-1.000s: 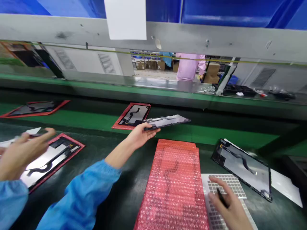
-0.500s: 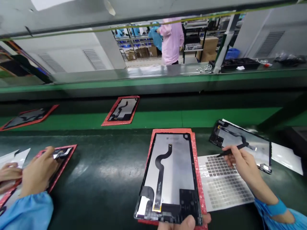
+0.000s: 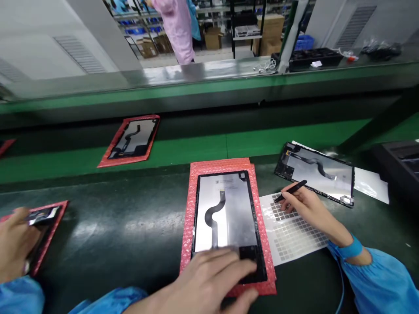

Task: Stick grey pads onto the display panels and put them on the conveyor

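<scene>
In front of me a tablet screen panel (image 3: 237, 222), its back up with a wavy black ribbon cable, lies on pink bubble-wrap (image 3: 188, 218). My left hand (image 3: 209, 277) stretches over the panel's lower end, fingers extended and thumb apart; whether it presses down is hard to tell. Black tweezers (image 3: 296, 186) are pinched in my right hand (image 3: 304, 205). Their tip is at the upper left of a sheet of small grey square stickers (image 3: 294, 240), which lies beside the bubble-wrap.
Another panel (image 3: 317, 172) lies tilted behind my right hand, partly over white sheets (image 3: 373, 185). Farther back, a panel on pink bubble-wrap (image 3: 134, 138) rests on the green strip. A co-worker's hand (image 3: 16, 244) works at far left. A black tray (image 3: 402, 161) stands at right.
My left hand has moved from the panel's bottom edge to over its lower part. The panel now lies flat on the bubble-wrap. The tweezer tip has shifted along the sticker sheet.
</scene>
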`<state>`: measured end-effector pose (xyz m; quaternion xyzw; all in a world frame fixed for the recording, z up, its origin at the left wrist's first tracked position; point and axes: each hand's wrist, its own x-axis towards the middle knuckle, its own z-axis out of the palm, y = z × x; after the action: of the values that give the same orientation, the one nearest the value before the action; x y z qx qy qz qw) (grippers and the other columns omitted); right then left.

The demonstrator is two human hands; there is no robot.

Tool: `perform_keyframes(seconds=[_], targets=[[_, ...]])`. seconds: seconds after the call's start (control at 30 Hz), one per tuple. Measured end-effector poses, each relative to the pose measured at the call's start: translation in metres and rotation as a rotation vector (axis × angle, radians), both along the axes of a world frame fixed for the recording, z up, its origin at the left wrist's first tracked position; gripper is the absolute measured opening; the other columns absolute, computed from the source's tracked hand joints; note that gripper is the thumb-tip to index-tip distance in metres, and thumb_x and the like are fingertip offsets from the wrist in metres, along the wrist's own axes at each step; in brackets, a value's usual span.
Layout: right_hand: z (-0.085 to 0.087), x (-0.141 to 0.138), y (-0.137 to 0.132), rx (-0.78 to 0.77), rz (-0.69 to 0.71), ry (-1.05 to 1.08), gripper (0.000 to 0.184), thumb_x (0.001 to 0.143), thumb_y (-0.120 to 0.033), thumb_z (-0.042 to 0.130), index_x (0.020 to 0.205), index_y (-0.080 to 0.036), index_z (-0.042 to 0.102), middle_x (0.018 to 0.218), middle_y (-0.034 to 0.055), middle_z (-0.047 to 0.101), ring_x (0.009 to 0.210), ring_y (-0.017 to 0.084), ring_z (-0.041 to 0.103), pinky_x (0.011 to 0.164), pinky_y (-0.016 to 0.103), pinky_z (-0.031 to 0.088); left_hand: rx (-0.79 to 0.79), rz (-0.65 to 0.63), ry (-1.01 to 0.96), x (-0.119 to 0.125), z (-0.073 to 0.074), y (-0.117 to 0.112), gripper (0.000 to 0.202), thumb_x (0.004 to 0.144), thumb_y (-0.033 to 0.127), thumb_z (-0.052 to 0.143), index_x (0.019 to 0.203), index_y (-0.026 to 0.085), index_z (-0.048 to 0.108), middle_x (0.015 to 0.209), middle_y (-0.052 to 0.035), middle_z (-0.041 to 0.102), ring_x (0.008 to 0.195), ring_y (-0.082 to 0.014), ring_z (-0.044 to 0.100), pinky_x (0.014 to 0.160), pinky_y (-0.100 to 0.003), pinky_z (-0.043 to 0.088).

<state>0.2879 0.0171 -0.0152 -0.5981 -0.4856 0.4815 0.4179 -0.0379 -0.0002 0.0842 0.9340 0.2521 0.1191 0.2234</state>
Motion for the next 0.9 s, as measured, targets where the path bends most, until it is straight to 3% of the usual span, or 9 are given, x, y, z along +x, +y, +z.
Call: perform_keyframes(seconds=[0.13, 0.23, 0.5, 0.7, 0.9], targets=[[-0.003, 0.003, 0.000, -0.007, -0.008, -0.018, 0.047, 0.095, -0.067, 0.068, 0.101, -0.021, 0.065, 0.076, 0.0051, 0.076, 0.067, 0.021, 0.075, 0.059, 0.033, 0.063, 0.204, 0.001, 0.043, 0.023, -0.022, 0.026, 0.031, 0.105, 0.025, 0.051, 0.128, 0.007, 0.060, 0.096, -0.0113, 0.075, 0.076, -0.0267, 0.074, 0.063, -0.041, 0.065], [-0.003, 0.004, 0.001, -0.026, -0.022, -0.011, 0.045, 0.094, -0.066, 0.072, 0.098, -0.021, 0.065, 0.074, 0.0037, 0.075, 0.065, 0.020, 0.074, 0.058, 0.031, 0.063, 0.162, 0.034, 0.137, 0.033, -0.031, 0.039, 0.043, 0.101, 0.028, 0.060, 0.137, 0.005, 0.054, 0.106, -0.0144, 0.075, 0.085, -0.0296, 0.075, 0.066, -0.043, 0.066], [0.008, -0.001, 0.006, -0.085, -0.182, 0.202, 0.047, 0.085, -0.066, 0.081, 0.091, -0.023, 0.064, 0.063, 0.0028, 0.075, 0.053, 0.020, 0.072, 0.050, 0.029, 0.060, 0.040, -0.111, 0.396, 0.048, -0.018, 0.054, 0.054, 0.105, 0.036, 0.051, 0.148, 0.003, 0.046, 0.113, -0.0162, 0.073, 0.087, -0.0317, 0.075, 0.066, -0.045, 0.065], [0.028, -0.042, 0.014, 0.046, -0.225, 0.310, 0.031, 0.099, -0.055, 0.071, 0.095, -0.026, 0.060, 0.068, 0.0006, 0.077, 0.053, 0.021, 0.073, 0.054, 0.033, 0.061, 0.017, -0.147, 0.354, 0.045, -0.021, 0.057, 0.050, 0.106, 0.039, 0.047, 0.145, 0.007, 0.049, 0.116, -0.0170, 0.072, 0.092, -0.0329, 0.075, 0.070, -0.048, 0.066], [0.029, -0.070, 0.015, 0.032, -0.160, 0.317, 0.026, 0.103, -0.051, 0.067, 0.097, -0.027, 0.058, 0.073, -0.0002, 0.078, 0.056, 0.020, 0.075, 0.055, 0.032, 0.062, 0.052, -0.127, 0.318, 0.043, -0.026, 0.056, 0.053, 0.106, 0.043, 0.047, 0.145, 0.008, 0.049, 0.111, -0.0190, 0.071, 0.092, -0.0338, 0.073, 0.069, -0.045, 0.066]])
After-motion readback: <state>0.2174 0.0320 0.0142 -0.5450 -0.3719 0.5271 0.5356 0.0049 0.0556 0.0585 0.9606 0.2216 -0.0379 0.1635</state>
